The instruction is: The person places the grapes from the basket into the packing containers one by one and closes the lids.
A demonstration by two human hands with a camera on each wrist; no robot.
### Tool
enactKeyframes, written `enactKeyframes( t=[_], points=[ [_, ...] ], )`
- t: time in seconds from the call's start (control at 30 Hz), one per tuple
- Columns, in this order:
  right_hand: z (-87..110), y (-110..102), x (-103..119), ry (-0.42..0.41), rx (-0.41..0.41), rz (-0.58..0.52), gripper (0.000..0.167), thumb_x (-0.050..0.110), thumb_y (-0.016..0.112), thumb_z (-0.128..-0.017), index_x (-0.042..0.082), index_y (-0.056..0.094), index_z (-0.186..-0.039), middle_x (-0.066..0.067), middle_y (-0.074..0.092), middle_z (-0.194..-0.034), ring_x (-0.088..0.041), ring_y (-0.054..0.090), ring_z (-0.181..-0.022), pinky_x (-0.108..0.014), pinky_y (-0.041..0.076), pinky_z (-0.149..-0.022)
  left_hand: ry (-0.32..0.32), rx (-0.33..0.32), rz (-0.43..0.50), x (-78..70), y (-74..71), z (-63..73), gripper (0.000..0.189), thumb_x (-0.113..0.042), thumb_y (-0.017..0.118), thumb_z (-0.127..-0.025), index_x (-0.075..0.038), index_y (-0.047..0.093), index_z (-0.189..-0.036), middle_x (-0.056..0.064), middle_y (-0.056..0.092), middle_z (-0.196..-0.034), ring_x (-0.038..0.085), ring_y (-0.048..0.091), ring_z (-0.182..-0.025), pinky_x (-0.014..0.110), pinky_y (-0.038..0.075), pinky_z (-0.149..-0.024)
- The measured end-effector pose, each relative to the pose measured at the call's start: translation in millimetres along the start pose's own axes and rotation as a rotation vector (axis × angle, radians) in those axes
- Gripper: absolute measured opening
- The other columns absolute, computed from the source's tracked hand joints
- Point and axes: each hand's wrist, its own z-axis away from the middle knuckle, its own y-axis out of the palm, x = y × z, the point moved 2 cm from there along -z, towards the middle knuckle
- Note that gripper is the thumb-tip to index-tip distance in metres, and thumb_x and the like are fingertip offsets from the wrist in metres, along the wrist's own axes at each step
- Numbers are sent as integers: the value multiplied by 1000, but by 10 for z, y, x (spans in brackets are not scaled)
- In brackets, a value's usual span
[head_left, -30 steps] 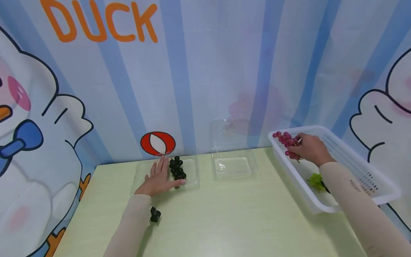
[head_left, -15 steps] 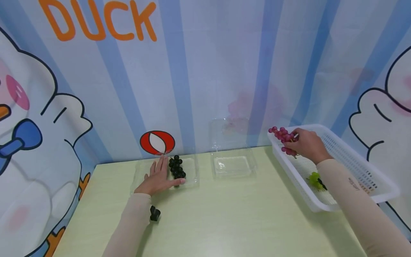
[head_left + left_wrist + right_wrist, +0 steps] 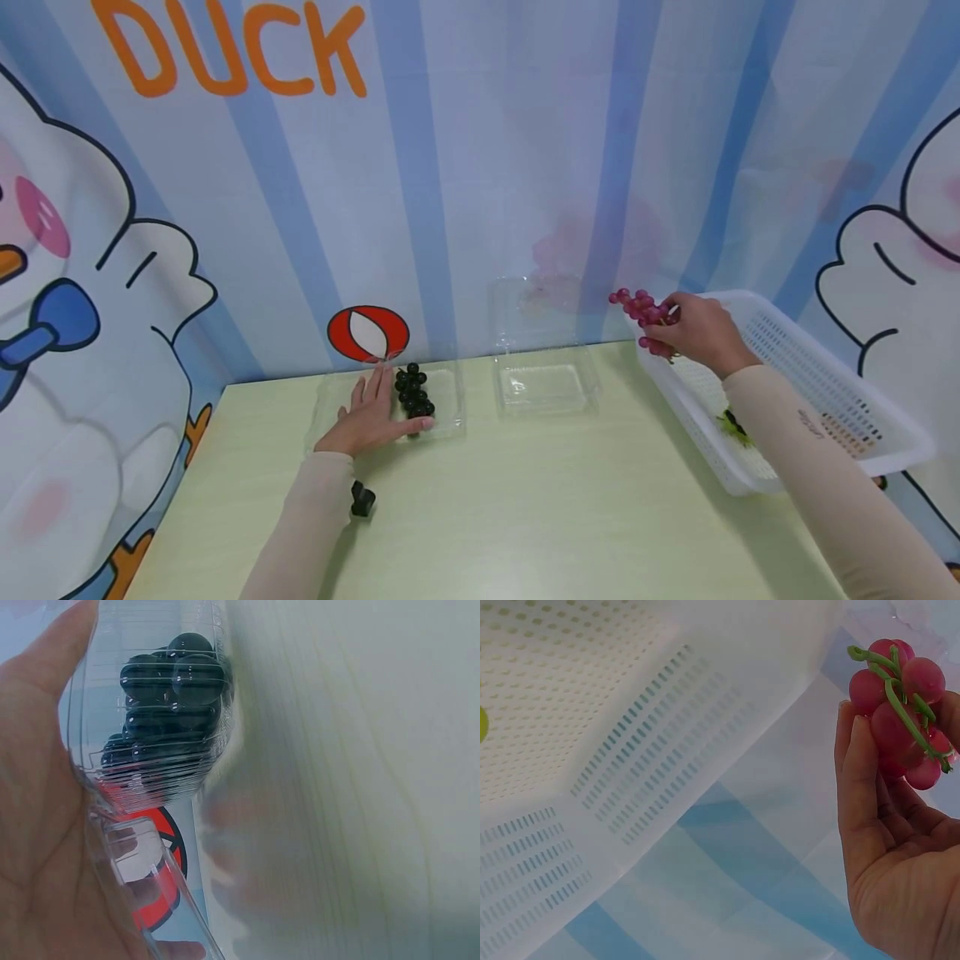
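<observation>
My left hand [image 3: 367, 423] lies with spread fingers across a clear plastic clamshell box [image 3: 450, 404] at the back left of the table. In that box sits a bunch of black grapes [image 3: 415, 392], and the left wrist view shows the dark grapes [image 3: 172, 712] through its ribbed wall. On the right, my right hand [image 3: 708, 335] pinches a bunch of red grapes [image 3: 637, 308] above the left rim of a white basket [image 3: 813, 371]. Green stems [image 3: 904, 712] show on the red bunch in the right wrist view.
A second clear clamshell box [image 3: 547, 387] stands with its lid up near the middle back. Bright green grapes [image 3: 735, 427] lie in the basket, partly behind the right sleeve. A printed curtain [image 3: 487, 167] hangs along the table's back edge.
My right hand has moved left and slightly up with the red grapes, from over the basket's inside to its left rim. The left hand has stayed on the box.
</observation>
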Motion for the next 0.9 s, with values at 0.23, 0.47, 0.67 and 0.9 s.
enactKeyframes(
  t=[0.23,0.47,0.67,0.9],
  points=[
    [-11,41,163,-27,-8,-17,53,40,75,-92,-4,63,-120,-16,71,-95,-23,66,-76,-42,58,-69,-3,-2,-1,4,0,-5,131,-87,60,-76,-16,-6,-165,11,-10,-171,46,-7,-154,83,8,-108],
    [-60,92,308,-35,-4,-29,47,36,74,-92,-3,63,-115,-14,71,-92,-22,66,-73,-38,57,-65,-12,2,-6,-15,-10,2,132,-87,59,-75,-16,-6,-164,10,-10,-171,46,-7,-154,83,9,-108],
    [-83,133,394,-34,11,-47,46,35,75,-92,-2,62,-115,-11,72,-88,-20,66,-70,-36,56,-65,-14,6,-6,-29,-17,5,131,-86,60,-76,-16,-6,-164,11,-10,-171,47,-7,-154,83,8,-108],
    [-80,199,490,-45,17,-59,47,36,75,-92,-2,61,-116,-14,70,-94,-22,66,-77,-36,57,-67,-13,6,-9,-20,-14,4,131,-87,59,-76,-16,-7,-164,11,-9,-171,46,-7,-154,83,8,-108]
  ],
)
